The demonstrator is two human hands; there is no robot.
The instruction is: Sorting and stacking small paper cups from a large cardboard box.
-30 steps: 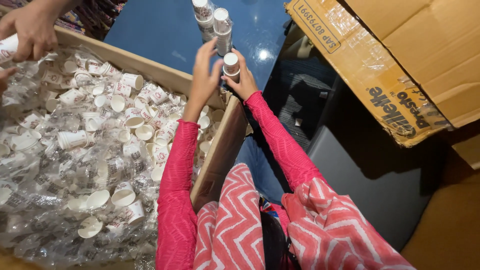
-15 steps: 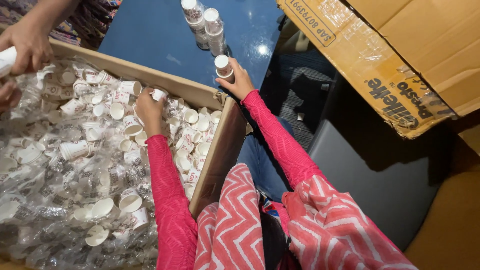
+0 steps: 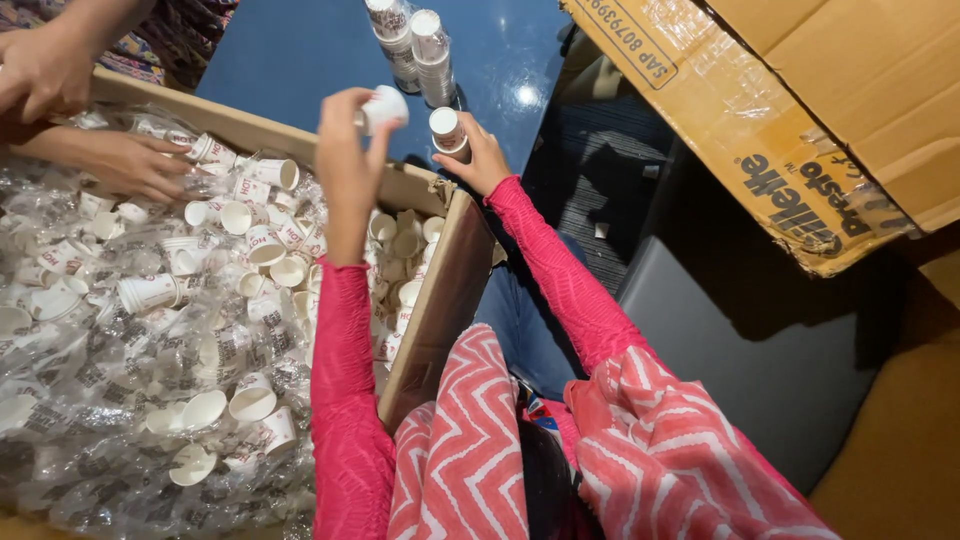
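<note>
While my left hand [image 3: 345, 160] is raised above the cardboard box [image 3: 440, 300], its fingers [image 3: 335, 110] pinch narrow around one small white paper cup [image 3: 383, 106], thumb on one side and fingertips on the other. Cup is a smooth short cone with a rolled rim, tilted, held over the box's far edge. My right hand [image 3: 478, 158] sits just beside it, fingers curled tight around a short stack of nested cups [image 3: 447, 130], white top facing up, stack resting against the blue tabletop [image 3: 290, 60]. Two taller cup stacks [image 3: 410, 45] in clear crinkly wrap stand upright farther back on that table, side by side and touching.

Below, the box is brown corrugated, open top, full of loose paper cups [image 3: 250, 250], white with small red print, lying every way, mixed with shiny crumpled clear plastic sleeves [image 3: 90, 400]. Another person's hands [image 3: 100, 130] reach in at the far left corner, one spread over cups, one bunched above; whether that one holds anything, cannot tell.

Right side: a large brown carton flap [image 3: 780, 120], glossy tape strips across it, dark printed lettering and a black label strip near its upper edge. Both my sleeves [image 3: 345, 400] are pink-red knit; a zigzag red-and-white cloth [image 3: 470, 450] lies over my lap.
</note>
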